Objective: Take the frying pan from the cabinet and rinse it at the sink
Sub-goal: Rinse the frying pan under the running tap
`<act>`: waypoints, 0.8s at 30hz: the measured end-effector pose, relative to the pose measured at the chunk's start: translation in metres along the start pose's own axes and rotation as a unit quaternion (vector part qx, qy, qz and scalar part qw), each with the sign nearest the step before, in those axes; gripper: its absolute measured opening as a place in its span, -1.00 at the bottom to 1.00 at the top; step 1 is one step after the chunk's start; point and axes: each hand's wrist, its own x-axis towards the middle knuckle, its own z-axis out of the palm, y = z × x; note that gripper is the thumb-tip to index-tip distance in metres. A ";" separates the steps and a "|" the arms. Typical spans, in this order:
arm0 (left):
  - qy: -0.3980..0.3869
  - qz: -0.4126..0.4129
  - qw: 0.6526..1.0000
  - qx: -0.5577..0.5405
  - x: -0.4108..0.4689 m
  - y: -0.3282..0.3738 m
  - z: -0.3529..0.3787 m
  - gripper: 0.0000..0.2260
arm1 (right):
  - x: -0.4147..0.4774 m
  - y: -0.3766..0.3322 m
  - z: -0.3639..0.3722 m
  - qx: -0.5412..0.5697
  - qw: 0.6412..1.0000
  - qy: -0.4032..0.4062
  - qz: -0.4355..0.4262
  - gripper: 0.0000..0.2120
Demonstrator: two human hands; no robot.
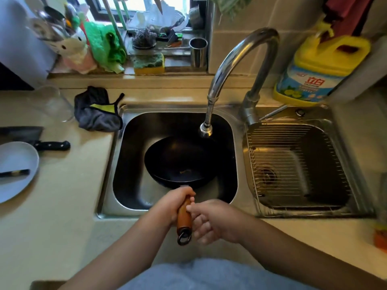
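The black frying pan (178, 162) sits low in the left basin of the steel sink (123, 114), its brown wooden handle (184, 216) pointing toward me over the front rim. My left hand (173, 204) is wrapped around the upper part of the handle. My right hand (213, 220) rests against the handle's right side with fingers loosely spread, touching it. The curved chrome faucet (236, 59) ends in a spray head (205, 130) just above the pan's far right rim. No water is running.
The right basin holds a wire rack (293, 160). A yellow detergent jug (320, 70) stands behind it. A grey cloth (96, 111), a clear glass (52, 103), a black-handled cleaver (41, 141) and a grey plate (16, 170) lie on the left counter. Sponges and utensils crowd the windowsill.
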 end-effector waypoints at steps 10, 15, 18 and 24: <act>0.024 0.029 0.999 -0.015 -0.005 -0.026 0.000 -0.94 | -0.010 -0.057 -0.150 0.041 0.953 0.262 -0.149 -0.83; 0.027 0.040 0.998 -0.029 -0.022 -0.031 0.002 -0.94 | -0.001 -0.103 -0.197 0.132 0.903 0.345 -0.220 -0.91; 0.028 0.045 0.998 -0.043 -0.028 -0.033 0.005 -0.94 | 0.007 -0.122 -0.210 0.157 0.882 0.368 -0.250 -0.87; 0.032 0.045 0.997 -0.056 -0.034 -0.035 0.007 -0.92 | 0.012 -0.134 -0.223 0.163 0.873 0.387 -0.248 -0.88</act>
